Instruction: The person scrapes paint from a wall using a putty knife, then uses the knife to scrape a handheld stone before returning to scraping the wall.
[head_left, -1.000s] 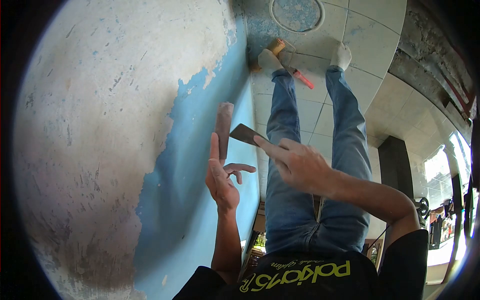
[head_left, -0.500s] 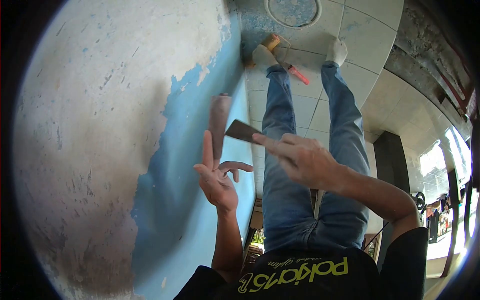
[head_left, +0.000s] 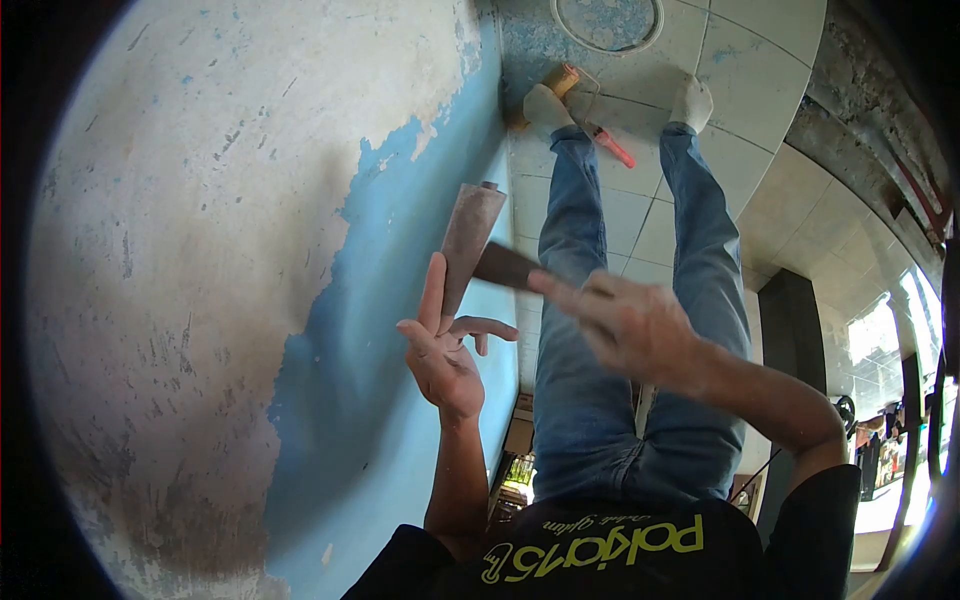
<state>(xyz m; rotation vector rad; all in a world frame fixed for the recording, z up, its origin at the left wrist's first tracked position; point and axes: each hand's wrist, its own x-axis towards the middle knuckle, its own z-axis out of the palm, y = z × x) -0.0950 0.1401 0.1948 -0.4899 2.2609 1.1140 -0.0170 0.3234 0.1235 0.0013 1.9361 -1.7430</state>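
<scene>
My left hand [head_left: 446, 366] holds a dusty brown-grey scraper [head_left: 470, 232] near its narrow lower end. One finger lies straight along the tool, while other fingers stick out to the right. A small dark stub shows at the scraper's upper end. My right hand [head_left: 635, 325], slightly blurred, is closed on a second scraper with a dark flat blade [head_left: 503, 267]; a finger presses along it. The dark blade's tip meets or overlaps the right edge of the brown-grey scraper. The right scraper's handle is hidden in my hand.
On the left rises a wall [head_left: 200, 250] with pale patched areas and blue paint [head_left: 350, 400]. A paint roller [head_left: 612, 148] with a red handle lies on the tiled floor by my feet. Beyond it is a round rim [head_left: 650, 35]. A dark post [head_left: 790, 330] stands at right.
The brown-grey scraper has tilted to the right. The dark blade, apart from it before, now reaches its edge. The whole view has shifted slightly.
</scene>
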